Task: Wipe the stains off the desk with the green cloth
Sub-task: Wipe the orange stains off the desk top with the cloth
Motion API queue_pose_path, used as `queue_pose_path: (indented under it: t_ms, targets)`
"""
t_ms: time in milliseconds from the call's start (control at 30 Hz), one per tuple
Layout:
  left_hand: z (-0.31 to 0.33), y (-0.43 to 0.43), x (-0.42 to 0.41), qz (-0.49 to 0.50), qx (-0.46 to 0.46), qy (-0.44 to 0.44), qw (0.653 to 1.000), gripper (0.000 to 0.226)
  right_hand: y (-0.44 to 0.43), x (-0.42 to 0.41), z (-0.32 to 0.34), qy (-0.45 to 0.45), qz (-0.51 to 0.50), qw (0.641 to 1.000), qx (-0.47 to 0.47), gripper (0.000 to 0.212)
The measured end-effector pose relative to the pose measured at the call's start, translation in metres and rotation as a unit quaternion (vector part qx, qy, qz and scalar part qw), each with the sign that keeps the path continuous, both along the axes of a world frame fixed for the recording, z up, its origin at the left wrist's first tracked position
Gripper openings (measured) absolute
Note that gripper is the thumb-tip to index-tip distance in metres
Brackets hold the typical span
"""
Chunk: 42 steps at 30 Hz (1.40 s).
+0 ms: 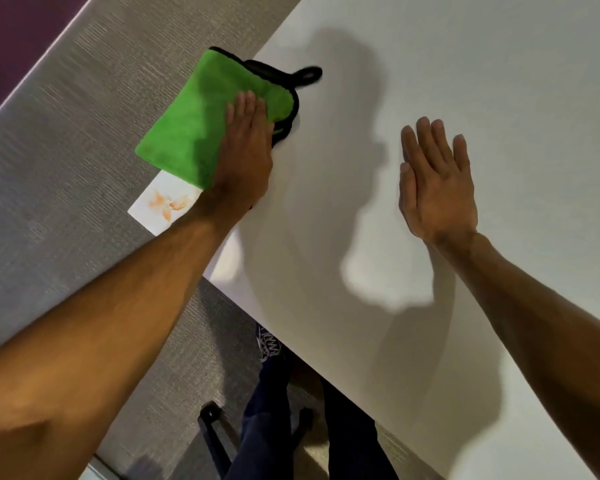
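Observation:
A green cloth (pixel 191 123) with a black edge and a black hanging loop lies folded at the left corner of the white desk (pixel 465 81), partly over the desk's edge. My left hand (pixel 246 150) presses flat on the cloth's right part, fingers together. Orange stains (pixel 168 202) show on the desk corner just below the cloth, uncovered. My right hand (pixel 433 185) rests flat on the bare desk to the right, fingers spread, holding nothing.
Grey carpet (pixel 49 150) lies to the left of and below the desk. Under the desk's near edge I see my legs in dark trousers (pixel 267 410), a shoe (pixel 269 344) and a black chair base (pixel 212 431).

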<state>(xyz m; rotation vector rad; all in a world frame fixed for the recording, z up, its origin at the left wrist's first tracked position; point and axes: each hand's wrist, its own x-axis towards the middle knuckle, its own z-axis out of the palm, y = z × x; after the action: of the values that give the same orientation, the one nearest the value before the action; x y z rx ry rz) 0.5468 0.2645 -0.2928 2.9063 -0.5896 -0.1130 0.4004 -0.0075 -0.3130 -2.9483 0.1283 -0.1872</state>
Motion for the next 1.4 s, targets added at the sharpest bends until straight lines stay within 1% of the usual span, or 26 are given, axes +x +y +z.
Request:
queue_pose_path:
  t_ms: [133, 233, 300, 333, 400, 500, 567, 633, 733, 800, 867, 967, 1000, 1067, 1100, 1167, 1267, 1400]
  targets:
    - [0.007, -0.001, -0.052, -0.135, -0.045, -0.07, 0.987, 0.04, 0.001, 0.001, 0.004, 0.004, 0.004, 1.0, -0.004, 0.057]
    - [0.006, -0.02, -0.086, -0.207, -0.038, -0.055, 0.976, 0.04, 0.002, -0.002, 0.005, -0.015, -0.005, 1.0, 0.005, 0.054]
    - [0.006, -0.04, -0.078, -0.222, -0.025, -0.05, 0.973, 0.042, 0.002, -0.002, 0.006, -0.029, -0.01, 0.999, 0.012, 0.052]
    - [0.004, -0.053, -0.066, -0.213, -0.012, -0.051, 0.976, 0.044, 0.002, -0.001, 0.006, -0.032, -0.01, 0.999, 0.012, 0.052]
    - [0.004, -0.078, -0.031, -0.145, 0.019, -0.026, 0.989, 0.049, 0.002, 0.0, 0.007, -0.027, -0.007, 1.0, 0.01, 0.053]
    - [0.009, -0.094, 0.018, -0.007, 0.018, 0.014, 1.0, 0.052, 0.001, -0.001, 0.007, -0.022, -0.008, 1.0, 0.015, 0.054]
    - [0.007, -0.086, 0.028, 0.029, 0.022, 0.007, 0.999, 0.051, 0.0, -0.001, 0.007, -0.031, -0.011, 0.999, 0.02, 0.053]
    - [0.004, -0.069, 0.015, 0.036, 0.019, 0.0, 0.999, 0.051, -0.001, -0.001, 0.006, -0.033, -0.011, 0.999, 0.022, 0.053]
    - [0.002, -0.044, -0.028, 0.025, -0.009, 0.007, 1.0, 0.048, -0.001, -0.001, 0.007, -0.025, -0.012, 1.0, 0.013, 0.053]
    - [0.004, -0.029, -0.058, -0.007, -0.036, -0.01, 0.999, 0.044, -0.001, -0.001, 0.007, -0.025, -0.011, 1.0, 0.008, 0.053]
    - [0.004, -0.019, -0.079, -0.048, -0.042, -0.025, 0.998, 0.043, -0.002, -0.002, 0.007, -0.027, -0.01, 1.0, 0.008, 0.054]
    - [0.005, -0.004, -0.075, -0.099, -0.071, -0.036, 0.992, 0.044, -0.002, -0.003, 0.007, -0.033, -0.012, 0.999, 0.005, 0.054]
    - [0.007, 0.0, -0.066, -0.105, -0.065, -0.032, 0.992, 0.049, -0.002, -0.003, 0.006, -0.034, -0.012, 0.999, 0.002, 0.053]
    - [0.009, 0.004, -0.05, -0.085, 0.001, -0.011, 0.996, 0.063, -0.002, -0.001, 0.006, -0.033, -0.009, 0.999, -0.002, 0.053]
    - [0.007, 0.004, -0.044, -0.068, 0.03, -0.008, 0.997, 0.066, -0.002, 0.0, 0.006, -0.031, -0.009, 0.999, -0.003, 0.053]
    - [0.003, 0.001, -0.039, -0.038, 0.063, -0.015, 0.997, 0.064, -0.001, 0.0, 0.006, -0.028, -0.011, 1.0, -0.003, 0.053]
    - [-0.001, -0.011, -0.027, 0.015, 0.084, -0.028, 0.996, 0.06, -0.002, -0.001, 0.006, -0.034, -0.01, 0.999, 0.006, 0.052]
    - [0.002, -0.029, 0.011, 0.089, 0.075, -0.003, 0.993, 0.059, -0.008, -0.002, 0.001, -0.06, 0.001, 0.998, 0.015, 0.053]
